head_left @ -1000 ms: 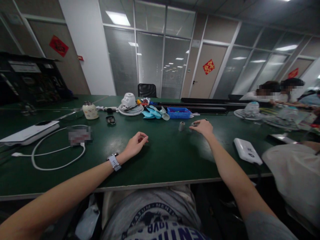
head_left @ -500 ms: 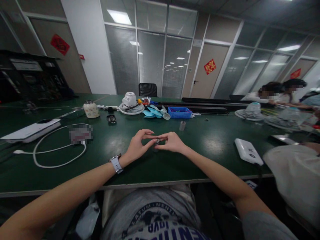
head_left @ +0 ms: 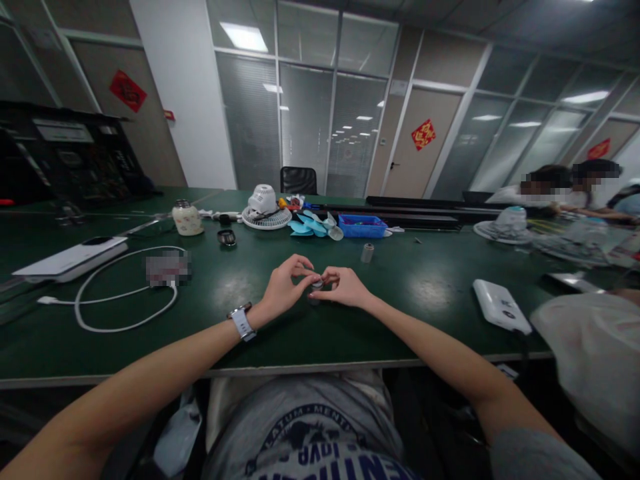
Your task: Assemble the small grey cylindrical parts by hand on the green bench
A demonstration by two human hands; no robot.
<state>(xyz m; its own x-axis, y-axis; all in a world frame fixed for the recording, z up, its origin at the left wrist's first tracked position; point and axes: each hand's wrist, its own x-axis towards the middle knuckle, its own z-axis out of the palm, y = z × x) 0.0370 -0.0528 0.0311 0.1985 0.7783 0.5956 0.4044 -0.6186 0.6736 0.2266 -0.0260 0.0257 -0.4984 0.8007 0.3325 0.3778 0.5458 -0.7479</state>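
Green matte tabletop (head_left: 415, 313) lies open right of the hands as far as the white rectangular power bank (head_left: 500, 305); its near edge runs under both forearms. The left hand (head_left: 283, 288) and right hand (head_left: 346, 287) meet mid-table, fingertips pinched together on a small dark round part (head_left: 316, 285). The grey shirt (head_left: 310, 433) reads "LATUM MENTI".
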